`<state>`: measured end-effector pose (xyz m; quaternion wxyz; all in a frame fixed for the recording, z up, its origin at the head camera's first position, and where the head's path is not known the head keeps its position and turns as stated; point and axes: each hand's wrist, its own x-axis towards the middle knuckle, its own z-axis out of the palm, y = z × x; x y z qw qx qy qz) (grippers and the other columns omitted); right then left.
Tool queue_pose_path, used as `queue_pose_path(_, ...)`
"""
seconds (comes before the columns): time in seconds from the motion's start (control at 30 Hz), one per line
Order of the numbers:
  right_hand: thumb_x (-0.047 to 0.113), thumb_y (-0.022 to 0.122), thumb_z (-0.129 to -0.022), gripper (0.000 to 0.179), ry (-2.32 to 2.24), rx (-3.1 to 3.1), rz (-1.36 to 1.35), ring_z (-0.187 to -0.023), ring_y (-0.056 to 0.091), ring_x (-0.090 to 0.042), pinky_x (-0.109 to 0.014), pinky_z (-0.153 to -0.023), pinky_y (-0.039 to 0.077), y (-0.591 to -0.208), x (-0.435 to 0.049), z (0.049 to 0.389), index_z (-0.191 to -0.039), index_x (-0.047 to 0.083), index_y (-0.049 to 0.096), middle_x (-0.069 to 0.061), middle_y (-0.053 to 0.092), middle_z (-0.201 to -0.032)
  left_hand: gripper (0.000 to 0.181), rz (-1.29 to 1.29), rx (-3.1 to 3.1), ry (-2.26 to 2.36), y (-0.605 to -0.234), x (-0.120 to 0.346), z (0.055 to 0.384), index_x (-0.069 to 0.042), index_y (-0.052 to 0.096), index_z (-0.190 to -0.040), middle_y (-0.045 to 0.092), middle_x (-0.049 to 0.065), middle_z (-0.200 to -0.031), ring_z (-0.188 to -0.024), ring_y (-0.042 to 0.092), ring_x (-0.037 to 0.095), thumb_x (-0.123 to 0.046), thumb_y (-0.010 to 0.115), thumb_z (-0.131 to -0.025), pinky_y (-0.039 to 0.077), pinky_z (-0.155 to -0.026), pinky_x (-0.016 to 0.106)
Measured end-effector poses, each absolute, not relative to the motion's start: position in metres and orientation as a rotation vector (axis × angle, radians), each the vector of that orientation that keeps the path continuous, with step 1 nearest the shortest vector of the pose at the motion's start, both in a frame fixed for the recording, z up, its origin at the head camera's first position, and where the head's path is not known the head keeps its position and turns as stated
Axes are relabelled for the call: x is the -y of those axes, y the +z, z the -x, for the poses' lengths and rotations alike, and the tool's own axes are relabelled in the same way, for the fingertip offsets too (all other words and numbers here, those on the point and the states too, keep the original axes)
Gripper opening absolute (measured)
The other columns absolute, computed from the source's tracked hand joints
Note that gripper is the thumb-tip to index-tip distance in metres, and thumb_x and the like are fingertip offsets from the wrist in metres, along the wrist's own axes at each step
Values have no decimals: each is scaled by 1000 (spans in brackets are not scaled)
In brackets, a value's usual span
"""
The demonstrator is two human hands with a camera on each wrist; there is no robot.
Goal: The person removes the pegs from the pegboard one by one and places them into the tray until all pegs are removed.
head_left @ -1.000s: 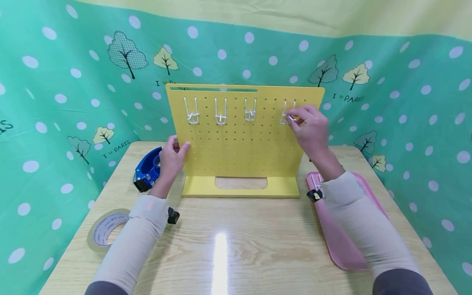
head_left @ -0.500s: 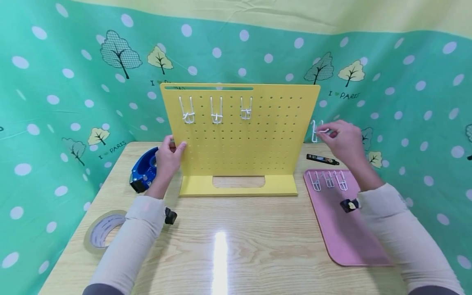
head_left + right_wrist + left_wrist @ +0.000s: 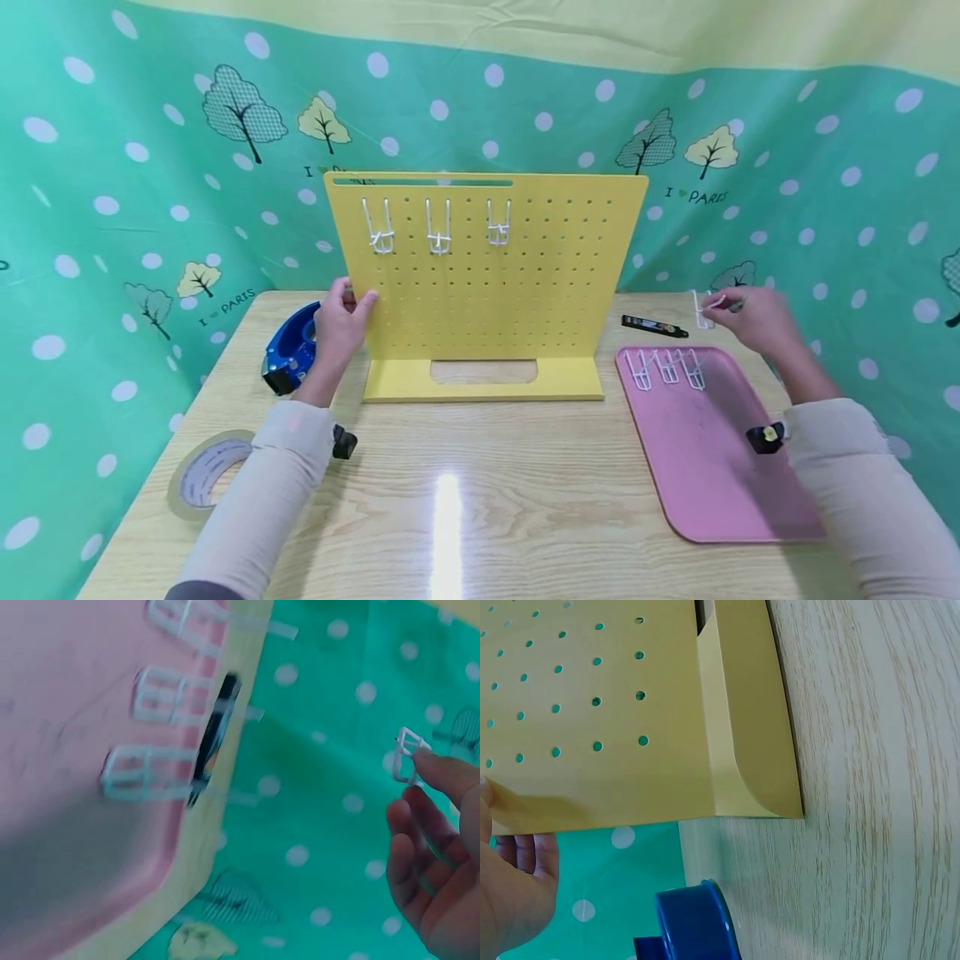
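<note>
A yellow pegboard (image 3: 480, 308) stands upright on the table, with several rows of holes and three white wire hooks (image 3: 439, 233) hanging near its top left. My left hand (image 3: 341, 325) grips the board's left edge, thumb on the front face, fingers behind. In the right wrist view, my right hand (image 3: 442, 832) pinches another white wire hook (image 3: 407, 756) between thumb and fingers. The head view has this hand above the far right of the table, past the pink tray (image 3: 712, 483). Three more white hooks (image 3: 667, 367) lie at the tray's far end.
A black marker (image 3: 654, 326) lies between the pegboard and the tray's far end. On the left are a blue tape dispenser (image 3: 292, 346) and a roll of tape (image 3: 210, 473), partly behind the left sleeve. A green dotted curtain (image 3: 480, 100) surrounds the table.
My right hand has taken the hook off the pegboard's upper right and carried it right and down, beyond the tray. My left hand stays on the board's edge.
</note>
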<state>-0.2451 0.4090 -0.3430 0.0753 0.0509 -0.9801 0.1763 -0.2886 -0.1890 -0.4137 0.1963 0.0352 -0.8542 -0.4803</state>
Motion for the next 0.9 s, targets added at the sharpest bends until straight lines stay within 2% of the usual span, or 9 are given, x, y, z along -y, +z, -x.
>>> queue_pose_path(0.2,29,66,-100,23,450,3082,-168,-76,60,-20,-31,-59,44,-360,-440,247,-105,8,75,-17,74,-98,40,-105,2381,-1330,-415,190,286,-7,58,-126,66,17,-101,-87,60,24,-38,63,-101,45,-67,19)
queue_pose_path(0.33,25,67,-99,20,417,3131,-190,-77,59,-17,-31,-61,44,-377,-454,246,-102,7,75,-11,74,-92,40,-102,2394,-1321,-414,190,287,-6,58,-127,67,17,-103,-88,61,25,-37,62,-102,45,-68,19)
queue_pose_path(0.63,19,67,-96,17,419,3257,-171,-77,57,-22,-32,-63,46,-410,-471,243,-101,4,74,-8,70,-84,40,-98,2409,-1326,-411,187,287,-7,57,-127,66,17,-104,-89,61,26,-38,61,-102,46,-69,20)
queue_pose_path(0.8,17,67,-96,15,435,3291,-117,-84,64,-29,-43,-72,55,-423,-479,241,-98,5,75,-14,72,-90,42,-95,2417,-1329,-411,187,286,-7,56,-129,66,18,-105,-90,61,27,-39,60,-102,46,-69,21)
queue_pose_path(0.9,18,67,-96,15,456,3293,-91,-90,66,-34,-49,-78,56,-428,-480,241,-99,6,75,-17,73,-95,41,-102,2418,-1319,-411,187,286,-7,57,-128,66,18,-104,-89,61,26,-38,61,-102,46,-69,21)
